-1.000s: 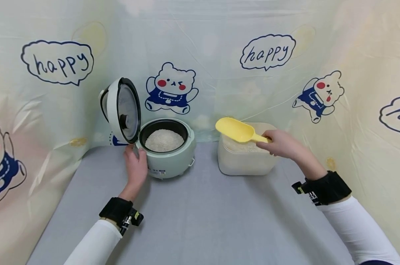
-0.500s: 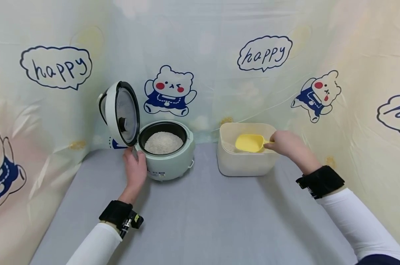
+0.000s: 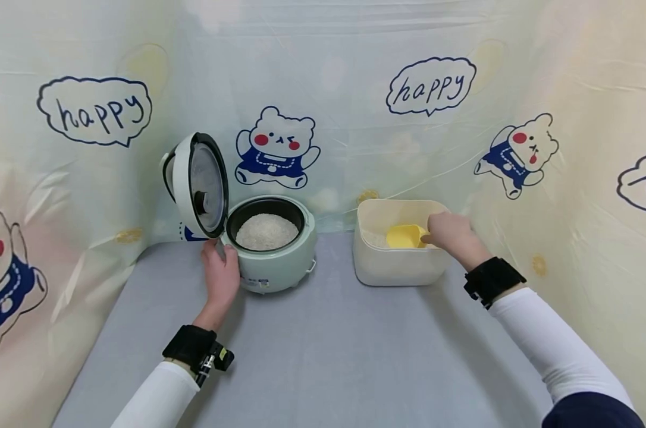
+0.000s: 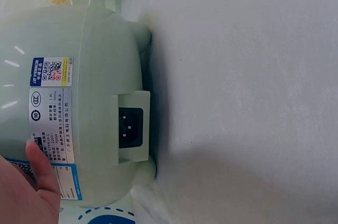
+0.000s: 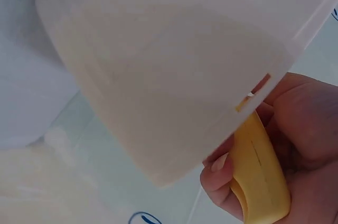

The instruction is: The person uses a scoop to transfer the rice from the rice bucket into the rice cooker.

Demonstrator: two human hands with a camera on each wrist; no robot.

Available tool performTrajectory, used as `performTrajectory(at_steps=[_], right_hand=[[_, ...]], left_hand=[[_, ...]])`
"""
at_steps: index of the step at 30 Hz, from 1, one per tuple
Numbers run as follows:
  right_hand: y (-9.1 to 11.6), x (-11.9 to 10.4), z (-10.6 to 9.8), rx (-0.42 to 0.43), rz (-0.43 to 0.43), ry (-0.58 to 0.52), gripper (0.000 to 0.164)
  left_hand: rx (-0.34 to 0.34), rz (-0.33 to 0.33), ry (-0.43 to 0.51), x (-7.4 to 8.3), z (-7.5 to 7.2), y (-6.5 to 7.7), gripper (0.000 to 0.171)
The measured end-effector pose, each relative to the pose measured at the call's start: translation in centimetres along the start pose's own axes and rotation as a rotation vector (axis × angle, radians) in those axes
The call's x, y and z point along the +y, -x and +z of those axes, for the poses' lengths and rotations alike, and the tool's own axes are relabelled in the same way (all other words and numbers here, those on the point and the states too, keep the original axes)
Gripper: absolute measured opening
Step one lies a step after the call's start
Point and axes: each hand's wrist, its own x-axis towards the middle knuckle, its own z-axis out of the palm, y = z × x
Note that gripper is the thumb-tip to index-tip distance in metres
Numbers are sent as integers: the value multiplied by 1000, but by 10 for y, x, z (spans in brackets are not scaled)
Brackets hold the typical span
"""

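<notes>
A yellow scoop (image 3: pixel 405 236) is down inside the whitish rice bin (image 3: pixel 392 267), its bowl partly hidden by the front wall. Curled around the scoop's handle (image 5: pixel 260 174), my right hand (image 3: pixel 451 235) grips it at the bin's right rim. At left stands a pale green rice cooker (image 3: pixel 275 270) with its lid (image 3: pixel 207 187) raised and white rice (image 3: pixel 266 232) in its dark inner pot. My left hand (image 3: pixel 220 274) rests against the cooker's side below the lid hinge. In the left wrist view its thumb (image 4: pixel 43 171) lies over the labels; the other fingers are mostly hidden.
Both containers stand on a grey cloth-covered table (image 3: pixel 323 345), close to the printed curtain (image 3: pixel 350 119) behind. A gap separates cooker and bin. The cooker's power socket (image 4: pixel 131 128) faces the left wrist camera, with no cord plugged in.
My right hand has lowered the scoop from above the bin's rim down into the bin, tipping it on the way. The left hand and the cooker stay in place.
</notes>
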Motion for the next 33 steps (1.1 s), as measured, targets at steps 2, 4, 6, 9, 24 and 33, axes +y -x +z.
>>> performTrajectory(at_steps=[2, 4, 6, 9, 24, 33], right_hand=[[-4, 0, 2, -27, -6, -58, 26], [-7, 1, 4, -61, -13, -124, 27], [-9, 3, 7, -98, -11, -182, 30], [-13, 9, 11, -140, -25, -257, 35], [-27, 24, 15, -218, -66, -448, 36], [-22, 30, 9, -280, -65, -564, 38]], left_hand=[[-1, 2, -2, 0, 0, 0, 59], [0, 3, 1, -1, 0, 0, 59], [3, 6, -3, -1, 1, 0, 59], [4, 9, -7, -1, 1, 1, 59], [22, -8, -8, 2, 3, 0, 59], [30, -4, -8, -1, 4, -1, 58]])
